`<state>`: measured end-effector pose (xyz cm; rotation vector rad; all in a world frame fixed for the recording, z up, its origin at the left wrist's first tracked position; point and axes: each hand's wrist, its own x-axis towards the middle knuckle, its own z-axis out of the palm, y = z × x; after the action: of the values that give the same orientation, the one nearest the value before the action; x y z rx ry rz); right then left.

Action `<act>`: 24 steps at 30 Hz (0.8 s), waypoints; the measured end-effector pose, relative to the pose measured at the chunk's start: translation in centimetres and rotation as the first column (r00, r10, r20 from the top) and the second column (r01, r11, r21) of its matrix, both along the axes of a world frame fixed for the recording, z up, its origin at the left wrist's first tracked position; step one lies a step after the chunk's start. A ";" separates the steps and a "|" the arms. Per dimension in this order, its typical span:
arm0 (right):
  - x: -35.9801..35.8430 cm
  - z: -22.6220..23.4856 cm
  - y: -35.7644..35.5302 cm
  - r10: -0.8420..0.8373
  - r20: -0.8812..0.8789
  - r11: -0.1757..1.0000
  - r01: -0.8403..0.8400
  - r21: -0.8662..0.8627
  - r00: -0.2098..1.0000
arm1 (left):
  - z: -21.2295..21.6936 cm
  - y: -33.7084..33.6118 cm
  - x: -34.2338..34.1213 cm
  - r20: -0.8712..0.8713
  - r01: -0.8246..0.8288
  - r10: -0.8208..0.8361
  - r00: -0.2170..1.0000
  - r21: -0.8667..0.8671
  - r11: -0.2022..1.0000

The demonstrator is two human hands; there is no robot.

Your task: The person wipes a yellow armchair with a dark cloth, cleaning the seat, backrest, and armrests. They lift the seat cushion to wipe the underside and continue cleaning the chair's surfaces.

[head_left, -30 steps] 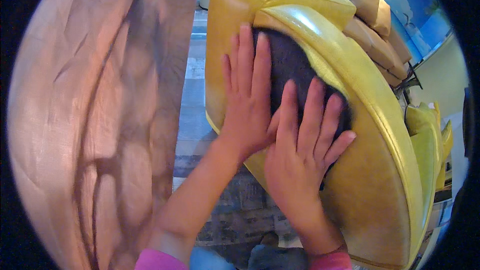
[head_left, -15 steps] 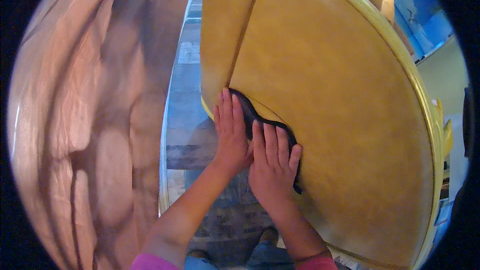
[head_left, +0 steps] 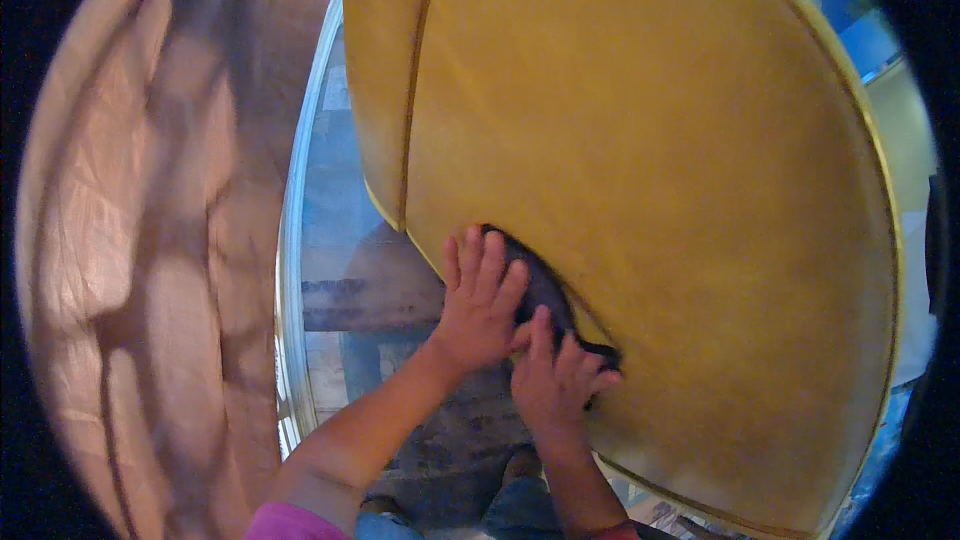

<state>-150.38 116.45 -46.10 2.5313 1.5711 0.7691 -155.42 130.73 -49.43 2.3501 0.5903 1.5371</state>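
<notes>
A large yellow panel (head_left: pixel 640 160), rounded on its right side and smooth like leather, fills the middle and right of the view. On its near left edge lies a dark, narrow piece that looks like cloth (head_left: pixel 545 287), with a black wavy border. My left hand (head_left: pixel 482 305) rests on the upper left part of the dark piece, palm down and fingers spread. Close beside it, my right hand (head_left: pixel 560 380) touches the lower end with fingers apart and somewhat bent, slightly blurred. What lies beneath both palms is hidden.
A dark seam (head_left: pixel 420 80) runs along the panel's left part. Brown wrinkled fabric (head_left: pixel 130 270) covers the left side, bordered by a pale curved edge (head_left: pixel 292 270). Between the two surfaces, the floor (head_left: pixel 350 190) and my shoes show below.
The yellow panel and dark piece appear shifted and turned in view. My hands sit lower; the left fingers are more spread, and the right fingers, flat before, are now bent near the lower end.
</notes>
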 end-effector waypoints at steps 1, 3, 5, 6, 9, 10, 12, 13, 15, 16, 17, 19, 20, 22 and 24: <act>-0.2 -1.4 0.0 -0.006 -0.078 0.999 0.003 -0.041 0.997 | -2.2 -0.3 -0.5 -0.048 -0.010 0.009 0.999 -0.036 0.999; -0.4 -2.4 0.2 0.004 -0.180 0.996 -0.020 -0.085 0.984 | -3.9 -0.6 -1.2 -0.125 -0.027 0.016 0.992 -0.085 0.996; -0.8 -1.8 0.8 0.025 -0.206 0.993 -0.048 -0.107 0.978 | -4.0 -0.6 -1.6 -0.179 -0.037 0.016 0.984 -0.117 0.992; -1.0 -0.6 0.9 0.009 -0.279 0.994 -0.040 -0.106 0.960 | -3.8 -0.6 -1.4 -0.114 -0.028 0.012 0.993 -0.139 0.990; -1.5 2.4 1.7 0.083 -0.104 0.990 -0.070 0.123 0.991 | 0.1 -0.9 -0.6 0.030 -0.001 0.006 1.000 -0.139 0.990; -1.1 2.7 1.7 0.098 0.031 0.968 -0.103 0.227 0.995 | 1.9 -0.6 -0.4 0.051 0.013 -0.008 0.999 -0.099 0.995; -0.4 2.3 1.4 0.077 0.123 0.981 -0.097 0.168 0.989 | 3.7 -0.7 0.2 0.071 0.028 -0.022 0.997 -0.085 0.996; -0.2 2.2 1.2 0.066 0.178 0.985 -0.093 0.145 0.982 | 2.9 -0.7 0.3 0.089 0.028 -0.022 0.996 -0.070 0.997; -1.0 0.5 1.4 0.046 0.084 0.999 -0.048 0.012 0.995 | -0.8 -0.2 0.1 0.096 0.005 -0.002 0.995 -0.034 0.999; -1.3 -0.7 1.2 0.031 0.043 0.998 -0.028 -0.057 0.999 | -2.6 -0.3 -0.3 0.046 -0.008 0.011 0.999 -0.073 0.997; -1.2 -1.9 1.0 0.046 -0.036 0.995 -0.049 -0.085 0.998 | -4.3 -0.8 -0.6 -0.003 -0.018 0.018 1.000 -0.114 0.993; -1.0 -5.1 0.6 0.072 -0.199 0.986 -0.100 -0.134 0.977 | -7.5 -1.7 -1.6 -0.124 -0.049 0.027 0.992 -0.178 0.983; -1.1 -6.5 0.3 0.079 -0.203 0.983 -0.110 -0.145 0.976 | -9.0 -2.1 -2.0 -0.195 -0.066 0.026 0.980 -0.204 0.977; -0.9 -9.9 -0.5 0.110 -0.261 0.963 -0.168 -0.212 0.959 | -11.6 -3.1 -3.3 -0.347 -0.106 0.005 0.938 -0.273 0.956; -0.8 -10.3 -0.8 0.117 -0.293 0.948 -0.194 -0.253 0.949 | -12.4 -3.0 -4.3 -0.413 -0.073 -0.062 0.909 -0.303 0.950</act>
<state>-151.20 115.70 -56.43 2.4049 1.8311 0.1852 -159.75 127.72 -61.82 2.4248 0.8640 0.8505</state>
